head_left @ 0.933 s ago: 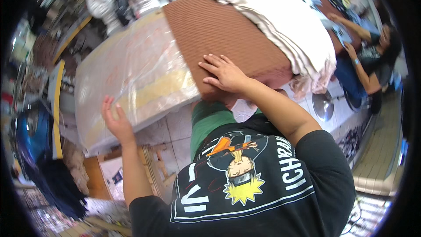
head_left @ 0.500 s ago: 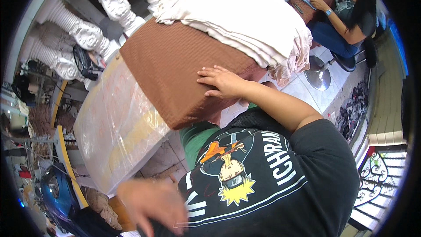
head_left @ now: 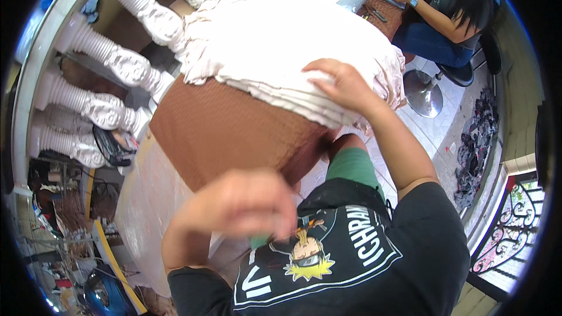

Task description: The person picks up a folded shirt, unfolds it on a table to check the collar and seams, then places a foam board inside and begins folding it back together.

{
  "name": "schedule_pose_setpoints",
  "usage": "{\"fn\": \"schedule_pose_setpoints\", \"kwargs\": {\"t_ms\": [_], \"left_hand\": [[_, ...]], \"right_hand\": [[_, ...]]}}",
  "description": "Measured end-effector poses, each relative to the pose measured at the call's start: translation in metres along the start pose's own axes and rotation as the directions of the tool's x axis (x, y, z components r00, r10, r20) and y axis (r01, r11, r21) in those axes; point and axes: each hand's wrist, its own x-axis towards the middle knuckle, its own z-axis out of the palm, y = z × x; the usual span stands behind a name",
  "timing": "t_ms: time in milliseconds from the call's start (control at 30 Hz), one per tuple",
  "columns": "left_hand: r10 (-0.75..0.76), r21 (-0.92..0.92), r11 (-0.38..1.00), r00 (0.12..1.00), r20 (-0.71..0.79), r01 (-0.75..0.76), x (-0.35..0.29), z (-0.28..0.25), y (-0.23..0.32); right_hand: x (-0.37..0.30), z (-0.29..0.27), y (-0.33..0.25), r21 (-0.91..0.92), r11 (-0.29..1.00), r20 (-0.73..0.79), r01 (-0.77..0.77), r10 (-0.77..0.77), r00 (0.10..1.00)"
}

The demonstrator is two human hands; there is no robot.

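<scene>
The plastic wrapping [head_left: 157, 199] at lower left encloses a pale slab. A brown cover [head_left: 216, 126] lies left of centre. The left hand [head_left: 249, 202], lower centre, is blurred, fingers curled; I cannot tell its grip. White cloth [head_left: 275, 38] is piled centrally, the right hand [head_left: 345, 85] over its near edge, fingers loosely parted, grasping nothing visible.

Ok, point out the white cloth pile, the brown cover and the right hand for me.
White cloth pile [head_left: 269, 41]: head view, middle of its top layer.
Brown cover [head_left: 219, 126]: head view, its bare top surface.
Right hand [head_left: 346, 86]: head view, back of the hand.
</scene>
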Motion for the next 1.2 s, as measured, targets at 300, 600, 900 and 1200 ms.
{"fn": "schedule_pose_setpoints", "kwargs": {"t_ms": [300,600,900,1200], "left_hand": [[-0.279,0.411,0.689,0.741,-0.611,0.597,0.128,-0.198,-0.178],[-0.119,0.435,0.454,0.537,-0.835,0.778,0.251,-0.286,-0.302],[0.195,0.415,0.377,0.367,-0.910,0.828,0.244,-0.286,-0.292],[0.686,0.647,0.698,-0.025,-0.727,0.307,0.120,-0.250,-0.136]], "right_hand": [[0.109,-0.073,0.162,-0.102,0.889,-0.210,-0.447,0.421,0.883],[0.171,-0.047,0.209,-0.212,0.795,-0.100,-0.568,0.561,0.822],[0.172,-0.033,0.206,-0.381,0.754,-0.223,-0.536,0.487,0.844],[0.166,-0.066,0.065,-0.565,0.824,-0.339,-0.032,-0.197,0.920]]}}
